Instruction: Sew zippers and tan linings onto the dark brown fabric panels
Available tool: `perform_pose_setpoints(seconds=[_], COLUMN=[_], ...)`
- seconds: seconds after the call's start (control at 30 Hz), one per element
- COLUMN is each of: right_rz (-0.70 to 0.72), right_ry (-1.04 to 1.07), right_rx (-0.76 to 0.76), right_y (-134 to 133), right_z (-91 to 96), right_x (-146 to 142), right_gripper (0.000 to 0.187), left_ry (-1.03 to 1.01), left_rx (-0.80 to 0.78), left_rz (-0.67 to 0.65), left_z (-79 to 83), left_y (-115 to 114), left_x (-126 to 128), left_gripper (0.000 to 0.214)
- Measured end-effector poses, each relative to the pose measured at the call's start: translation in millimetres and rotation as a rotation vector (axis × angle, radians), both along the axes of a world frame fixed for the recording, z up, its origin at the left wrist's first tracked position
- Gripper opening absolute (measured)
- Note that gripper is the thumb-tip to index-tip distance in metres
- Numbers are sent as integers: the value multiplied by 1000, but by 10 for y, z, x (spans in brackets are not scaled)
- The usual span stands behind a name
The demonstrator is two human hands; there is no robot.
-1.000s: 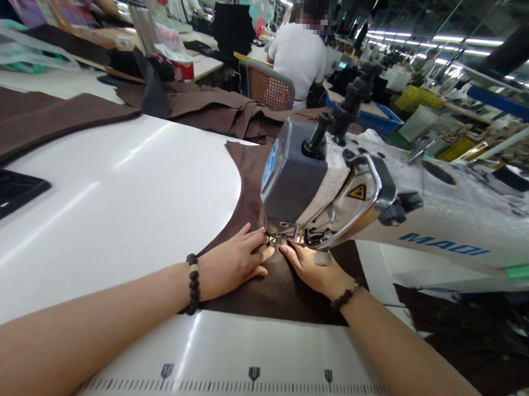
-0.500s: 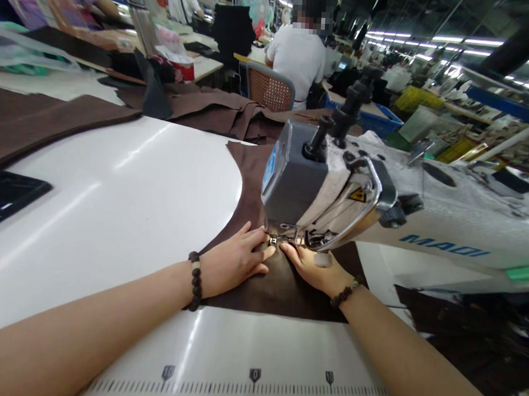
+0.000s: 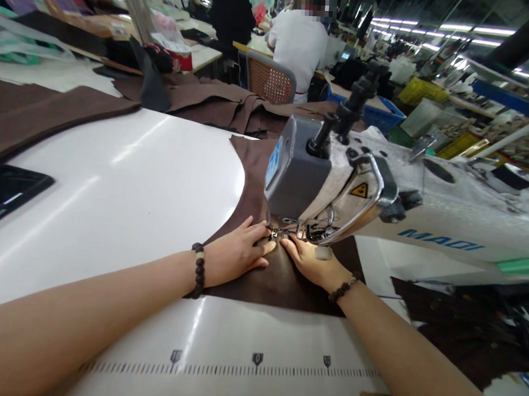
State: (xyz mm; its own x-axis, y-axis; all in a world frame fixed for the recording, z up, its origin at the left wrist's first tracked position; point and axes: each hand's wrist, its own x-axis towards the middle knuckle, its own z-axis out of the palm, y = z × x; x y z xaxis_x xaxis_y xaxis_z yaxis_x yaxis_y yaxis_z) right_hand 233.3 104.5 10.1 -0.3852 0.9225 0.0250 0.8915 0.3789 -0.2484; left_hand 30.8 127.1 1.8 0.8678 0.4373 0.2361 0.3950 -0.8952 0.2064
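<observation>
A dark brown piece of fabric (image 3: 280, 287) lies flat under the head of a sewing machine (image 3: 302, 164). My left hand (image 3: 235, 255) rests on it with fingers spread, their tips just left of the metal presser foot (image 3: 275, 233). To the right of the foot, my right hand (image 3: 312, 262) lies on the same fabric, thumb or finger stretched toward the foot. Some of its fingers are hidden behind the machine's guard and needle parts. The fabric between the two hands shows slight creases.
Stacked brown pieces (image 3: 51, 119) lie on the white table (image 3: 159, 180) at left, near a black glossy panel (image 3: 11, 193). More brown pieces (image 3: 225, 104) lie along the far edge. Dark fabric (image 3: 457, 326) hangs at right. A person in white (image 3: 296, 52) sits ahead.
The view has tipped down slightly, so the table and machine sit higher in the picture. Both hands keep nearly the same place beside the presser foot.
</observation>
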Motion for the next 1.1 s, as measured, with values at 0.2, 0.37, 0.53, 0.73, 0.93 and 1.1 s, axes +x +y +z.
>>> perform_pose_setpoints(seconds=[0.2, 0.37, 0.53, 0.73, 0.93, 1.1], right_rz=[-18, -46, -71, -192, -218, -31], right_ry=[-24, -57, -175, -303, -112, -8], right_rx=[-31, -90, -25, -106, 21, 12], right_y=[-12, 26, -222, -825, -557, -405], right_z=[-3, 55, 119, 361, 317, 42], right_x=[-7, -15, -138, -461, -331, -68], right_gripper=[27, 27, 29, 43, 43, 45], left_ry=[-3, -14, 108, 151, 158, 215], left_rx=[15, -11, -26, -3, -6, 17], left_rz=[6, 4, -61, 82, 172, 281], left_z=[-5, -28, 30, 267, 279, 178], left_y=[27, 17, 271, 441, -101, -258], left_x=[0, 8, -157, -277, 17, 136], left_gripper=[32, 31, 28, 18, 31, 56])
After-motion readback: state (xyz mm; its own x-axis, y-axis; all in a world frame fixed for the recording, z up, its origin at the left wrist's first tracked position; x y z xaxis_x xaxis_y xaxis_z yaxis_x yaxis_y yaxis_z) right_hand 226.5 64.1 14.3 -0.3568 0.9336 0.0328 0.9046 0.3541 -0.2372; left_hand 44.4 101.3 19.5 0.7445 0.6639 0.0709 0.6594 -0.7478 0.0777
